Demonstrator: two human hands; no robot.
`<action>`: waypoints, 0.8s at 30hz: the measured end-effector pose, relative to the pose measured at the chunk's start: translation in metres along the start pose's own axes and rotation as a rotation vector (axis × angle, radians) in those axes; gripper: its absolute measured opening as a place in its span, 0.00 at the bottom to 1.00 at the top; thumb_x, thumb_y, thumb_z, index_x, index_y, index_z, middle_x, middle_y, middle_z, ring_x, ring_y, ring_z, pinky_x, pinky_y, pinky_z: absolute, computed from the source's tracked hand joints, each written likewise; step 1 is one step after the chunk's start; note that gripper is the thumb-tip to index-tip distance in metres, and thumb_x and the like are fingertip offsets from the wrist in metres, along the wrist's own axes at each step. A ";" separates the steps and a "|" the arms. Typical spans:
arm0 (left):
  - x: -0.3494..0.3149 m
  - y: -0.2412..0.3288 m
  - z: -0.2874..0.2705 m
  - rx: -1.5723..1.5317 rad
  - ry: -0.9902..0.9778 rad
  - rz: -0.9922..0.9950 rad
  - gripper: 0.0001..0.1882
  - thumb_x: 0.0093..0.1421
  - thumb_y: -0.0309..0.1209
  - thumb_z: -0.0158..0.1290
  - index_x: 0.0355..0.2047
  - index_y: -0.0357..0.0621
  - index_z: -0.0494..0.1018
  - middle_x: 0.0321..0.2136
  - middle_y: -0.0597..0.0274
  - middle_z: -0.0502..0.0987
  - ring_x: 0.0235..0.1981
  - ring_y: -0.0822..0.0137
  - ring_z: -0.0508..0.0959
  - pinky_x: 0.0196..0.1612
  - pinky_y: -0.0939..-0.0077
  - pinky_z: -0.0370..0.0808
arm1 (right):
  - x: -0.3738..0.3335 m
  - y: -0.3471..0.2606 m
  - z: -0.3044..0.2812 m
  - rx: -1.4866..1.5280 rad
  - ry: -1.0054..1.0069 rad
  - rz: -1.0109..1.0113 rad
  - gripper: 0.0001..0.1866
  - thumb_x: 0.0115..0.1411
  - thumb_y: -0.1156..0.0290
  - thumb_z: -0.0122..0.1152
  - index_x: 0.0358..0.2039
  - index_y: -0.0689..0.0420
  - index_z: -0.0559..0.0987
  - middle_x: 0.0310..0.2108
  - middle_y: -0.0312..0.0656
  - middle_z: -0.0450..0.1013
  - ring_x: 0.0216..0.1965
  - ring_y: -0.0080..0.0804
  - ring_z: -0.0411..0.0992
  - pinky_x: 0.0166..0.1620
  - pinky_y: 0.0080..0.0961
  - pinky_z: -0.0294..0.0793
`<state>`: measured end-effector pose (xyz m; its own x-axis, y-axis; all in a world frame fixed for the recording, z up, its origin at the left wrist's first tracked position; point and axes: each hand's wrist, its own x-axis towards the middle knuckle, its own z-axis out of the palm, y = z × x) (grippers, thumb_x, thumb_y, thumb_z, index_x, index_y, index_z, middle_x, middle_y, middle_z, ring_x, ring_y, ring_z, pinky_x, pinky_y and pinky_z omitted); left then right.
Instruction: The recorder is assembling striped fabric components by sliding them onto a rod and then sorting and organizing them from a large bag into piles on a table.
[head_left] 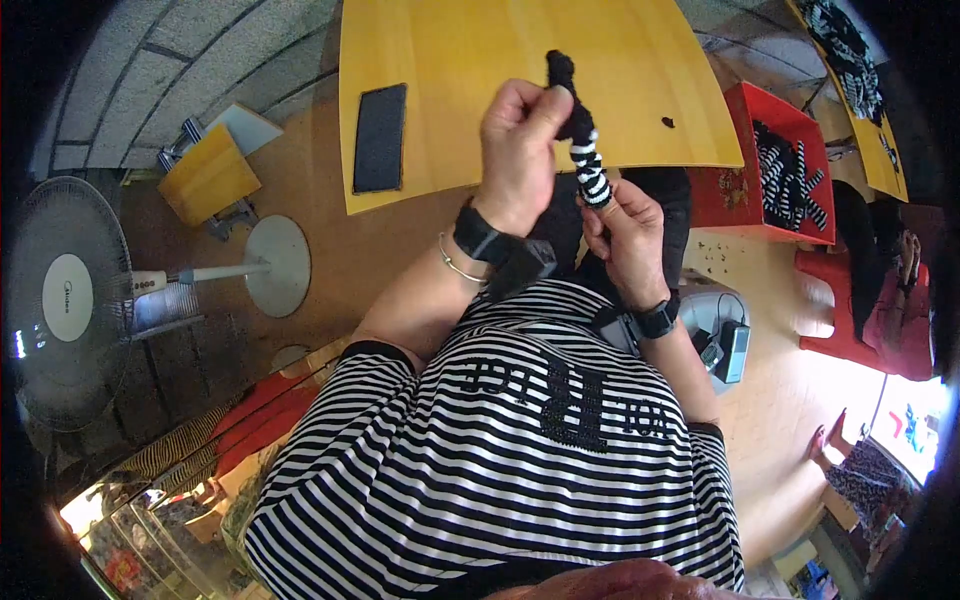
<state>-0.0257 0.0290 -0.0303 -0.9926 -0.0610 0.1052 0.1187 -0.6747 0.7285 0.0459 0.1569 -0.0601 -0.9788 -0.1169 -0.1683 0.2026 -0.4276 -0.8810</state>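
A narrow knitted tube (pixel 586 160), fuzzy black at its far part and striped black and white at its near part, is stretched between my two hands in front of the table. My left hand (pixel 518 160) is closed on the black part, thumb on top, with the black tip sticking out beyond the fingers. Lower and to the right, my right hand (pixel 630 232) pinches the striped end between thumb and fingers. Both wrists carry dark straps with small devices.
Ahead is a yellow wooden table (pixel 450 110) with a dark rectangular pad (pixel 380 138) and a small black scrap (pixel 668 122). A red box (pixel 735 195) of striped knitted pieces stands to the right. A fan (pixel 68 295) stands at left; a grey stool (pixel 712 310) holds small devices.
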 end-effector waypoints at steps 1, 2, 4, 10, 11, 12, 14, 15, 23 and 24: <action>-0.002 -0.012 -0.005 0.001 -0.054 -0.011 0.06 0.60 0.24 0.55 0.29 0.45 0.69 0.26 0.68 0.74 0.28 0.74 0.75 0.35 0.76 0.74 | 0.000 0.001 0.002 0.000 -0.001 0.001 0.11 0.66 0.70 0.51 0.32 0.63 0.77 0.17 0.31 0.66 0.13 0.15 0.57 0.16 0.12 0.52; -0.006 -0.018 -0.005 -0.003 -0.065 0.010 0.06 0.60 0.23 0.54 0.30 0.45 0.68 0.26 0.68 0.74 0.27 0.74 0.75 0.33 0.77 0.75 | 0.000 0.001 0.004 0.019 0.009 -0.027 0.10 0.66 0.70 0.51 0.33 0.63 0.77 0.17 0.31 0.66 0.13 0.15 0.57 0.16 0.12 0.52; -0.007 -0.016 -0.004 0.024 -0.095 0.023 0.06 0.61 0.23 0.54 0.30 0.45 0.67 0.26 0.68 0.73 0.28 0.74 0.74 0.34 0.78 0.74 | 0.000 0.002 0.006 0.039 0.027 -0.056 0.10 0.66 0.70 0.51 0.33 0.63 0.77 0.17 0.31 0.66 0.13 0.15 0.57 0.16 0.12 0.52; -0.008 -0.013 -0.004 0.000 -0.048 -0.052 0.06 0.61 0.26 0.55 0.30 0.43 0.68 0.27 0.66 0.75 0.29 0.75 0.75 0.36 0.80 0.73 | 0.002 0.001 0.004 0.111 -0.044 0.007 0.10 0.66 0.70 0.51 0.34 0.63 0.77 0.16 0.32 0.66 0.12 0.15 0.56 0.16 0.13 0.51; -0.006 -0.013 -0.006 -0.006 -0.029 -0.077 0.06 0.61 0.26 0.56 0.32 0.43 0.69 0.28 0.66 0.75 0.29 0.75 0.75 0.36 0.80 0.73 | 0.003 -0.002 0.003 0.108 -0.045 0.009 0.10 0.66 0.70 0.51 0.34 0.63 0.77 0.16 0.32 0.66 0.12 0.15 0.56 0.16 0.13 0.51; -0.002 -0.011 -0.007 -0.011 -0.011 -0.104 0.06 0.61 0.27 0.56 0.33 0.42 0.69 0.29 0.65 0.76 0.29 0.75 0.75 0.36 0.80 0.73 | 0.005 -0.005 0.001 0.075 -0.053 0.029 0.11 0.66 0.69 0.51 0.34 0.63 0.77 0.16 0.32 0.65 0.12 0.16 0.56 0.16 0.13 0.50; 0.003 -0.005 -0.008 -0.012 -0.003 -0.096 0.06 0.61 0.29 0.56 0.36 0.42 0.71 0.31 0.67 0.76 0.31 0.75 0.75 0.35 0.80 0.73 | 0.005 -0.007 0.000 0.042 -0.062 0.051 0.11 0.67 0.69 0.50 0.34 0.63 0.77 0.16 0.32 0.65 0.12 0.16 0.56 0.16 0.13 0.50; 0.006 0.001 -0.007 -0.064 0.003 -0.120 0.06 0.60 0.27 0.56 0.36 0.41 0.71 0.32 0.66 0.76 0.32 0.74 0.75 0.37 0.78 0.73 | 0.003 -0.007 0.000 0.022 -0.056 0.062 0.11 0.66 0.69 0.51 0.34 0.63 0.77 0.16 0.32 0.65 0.12 0.16 0.56 0.16 0.13 0.50; -0.003 -0.011 -0.012 -0.236 -0.059 -0.172 0.03 0.61 0.25 0.53 0.35 0.45 0.71 0.31 0.66 0.77 0.32 0.72 0.76 0.36 0.75 0.76 | -0.001 0.011 0.000 0.448 -0.262 0.156 0.10 0.64 0.67 0.52 0.35 0.61 0.74 0.18 0.31 0.64 0.12 0.16 0.55 0.16 0.14 0.49; -0.008 -0.014 -0.011 -0.230 -0.086 -0.163 0.03 0.61 0.26 0.54 0.36 0.46 0.72 0.31 0.66 0.77 0.32 0.73 0.76 0.36 0.78 0.75 | -0.001 0.010 0.002 0.448 -0.263 0.157 0.10 0.64 0.67 0.52 0.35 0.61 0.74 0.18 0.31 0.64 0.12 0.16 0.55 0.16 0.14 0.49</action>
<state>-0.0195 0.0311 -0.0490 -0.9910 0.1175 0.0633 -0.0609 -0.8201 0.5689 0.0485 0.1514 -0.0677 -0.9066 -0.4058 -0.1157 0.3952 -0.7206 -0.5696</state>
